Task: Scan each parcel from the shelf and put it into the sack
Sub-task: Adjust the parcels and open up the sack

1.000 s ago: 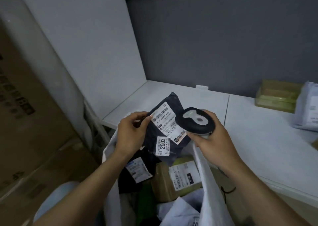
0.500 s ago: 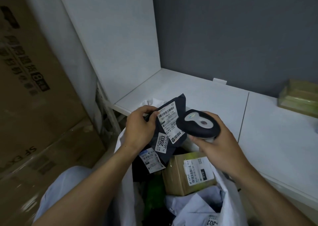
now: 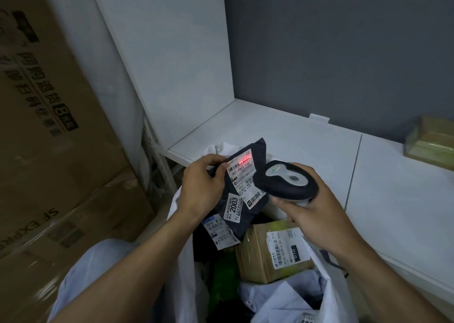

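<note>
Scanning under way, at centre frame: pinches the black poly mailer [image 3: 245,192] by its upper left edge with the left hand [image 3: 201,187], thumb on the face beside the label, fingers curled behind. Holds it tilted, just above the open mouth of the white sack [image 3: 183,261], well off the shelf [image 3: 282,131]. Wraps the right hand [image 3: 317,217] round the grip of the barcode scanner [image 3: 286,183], nose aimed left at the mailer from just beside it. Throws a red scan line [image 3: 242,161] across the top barcode of the shipping label, so judged to be mid-read, not yet confirmed.

Done so far, judging by the sack: a labelled cardboard box [image 3: 255,256], a second black mailer [image 3: 218,231] and some white mailers [image 3: 277,295] lying inside, lower centre.

Left to do: letting this mailer drop into the sack once read, then fetching the yellow-green package [image 3: 432,148] at the right edge of the shelf. Cannot tell whether more parcels wait beyond the frame. Stacked brown cartons [image 3: 49,126] at the left, apparently no part of the job.
</note>
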